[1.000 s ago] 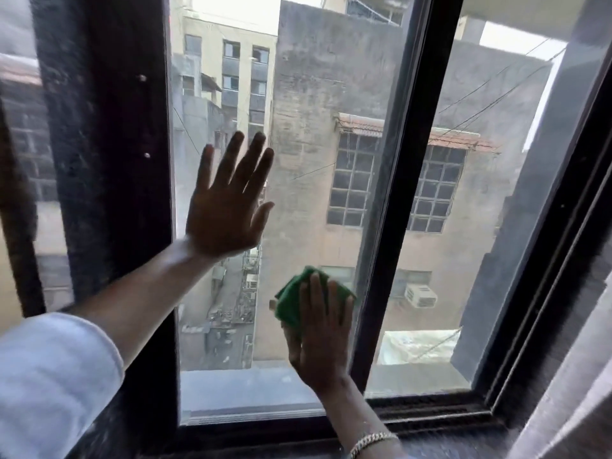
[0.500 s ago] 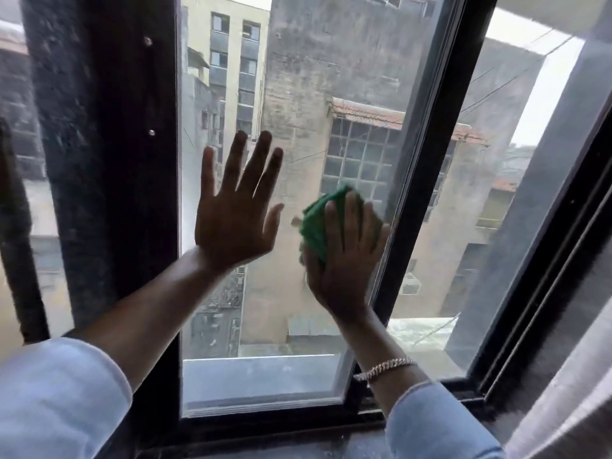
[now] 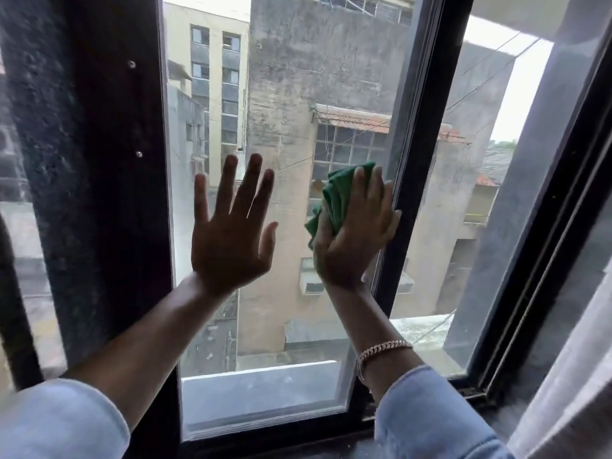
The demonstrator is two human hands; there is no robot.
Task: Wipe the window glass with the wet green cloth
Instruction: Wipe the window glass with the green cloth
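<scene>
The window glass (image 3: pixel 281 94) is a tall pane in a black frame. My right hand (image 3: pixel 354 240) presses a crumpled green cloth (image 3: pixel 337 197) flat against the pane, close to the black centre bar (image 3: pixel 417 134). The cloth sticks out above and to the left of my fingers. My left hand (image 3: pixel 231 233) lies flat on the same pane to the left, fingers spread, holding nothing.
A wide dark post (image 3: pixel 89 160) stands left of the pane. A second pane (image 3: pixel 480 193) lies right of the centre bar. The black sill (image 3: pixel 298 438) runs along the bottom. A light curtain (image 3: pixel 569 376) hangs at the right edge. Buildings show outside.
My right hand has slid the cloth up the glass from near the bottom to mid height beside the centre bar. My left hand stays flat on the pane.
</scene>
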